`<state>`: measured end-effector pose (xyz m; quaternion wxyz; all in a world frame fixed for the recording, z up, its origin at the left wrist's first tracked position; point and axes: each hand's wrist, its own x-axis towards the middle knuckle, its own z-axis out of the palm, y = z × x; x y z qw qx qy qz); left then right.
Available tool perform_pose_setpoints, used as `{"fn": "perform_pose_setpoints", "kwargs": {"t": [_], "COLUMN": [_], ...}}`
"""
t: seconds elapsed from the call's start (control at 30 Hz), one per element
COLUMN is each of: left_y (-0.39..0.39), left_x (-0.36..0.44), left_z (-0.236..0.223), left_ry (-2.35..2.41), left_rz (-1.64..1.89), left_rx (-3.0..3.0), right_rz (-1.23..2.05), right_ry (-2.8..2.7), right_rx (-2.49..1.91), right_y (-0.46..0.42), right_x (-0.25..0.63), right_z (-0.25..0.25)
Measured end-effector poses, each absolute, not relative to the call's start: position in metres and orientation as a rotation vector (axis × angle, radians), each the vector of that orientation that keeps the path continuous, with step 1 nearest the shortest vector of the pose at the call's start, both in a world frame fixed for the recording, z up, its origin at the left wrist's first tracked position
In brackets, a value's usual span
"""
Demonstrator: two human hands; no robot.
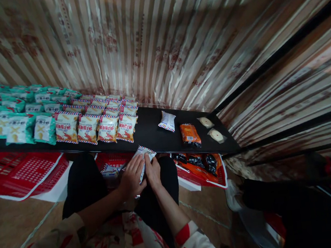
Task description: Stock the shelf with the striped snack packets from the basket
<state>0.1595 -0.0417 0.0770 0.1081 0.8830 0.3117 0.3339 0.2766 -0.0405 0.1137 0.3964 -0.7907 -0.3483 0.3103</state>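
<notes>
Over my lap, just in front of the shelf edge, both hands hold a small white snack packet (146, 151) with a striped end. My left hand (132, 170) lies across the packet's left side, its fingers pressed together. Along the right side, my right hand (153, 172) grips it with the thumb on top. A similar packet (167, 121) lies on the black shelf (155, 135) ahead. Nearby is an orange snack packet (190, 134); farther right lie two round pale items in clear wrappers (215, 135). More packets (110, 172) show below my left hand.
Rows of red-and-white snack packets (106, 127) and teal snack packets (19, 128) stand on the shelf at left. Below are a red basket (42, 175) and another red basket (220, 181) with orange and black packets. Another person's dark-clothed leg (291, 205) is at right.
</notes>
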Motion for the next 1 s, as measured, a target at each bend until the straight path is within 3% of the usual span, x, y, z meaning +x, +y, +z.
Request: {"fn": "perform_pose_setpoints", "kwargs": {"t": [0.5, 0.83, 1.0], "left_y": [-0.044, -0.042, -0.035], "left_x": [0.144, 0.138, 0.132], "left_z": [0.071, 0.058, 0.072], "left_ry": [0.897, 1.001, 0.935], "left_rz": [1.130, 1.047, 0.877], "left_rx": [2.595, 2.421, 2.196], "right_rz": [0.840, 0.035, 0.188], "right_ry": [-0.893, -1.518, -1.808], "right_rx": [-2.035, -1.852, -1.688], "right_y": [-0.051, -0.050, -0.054], "right_x": [0.274, 0.276, 0.278], "right_z": [0.115, 0.098, 0.112]}}
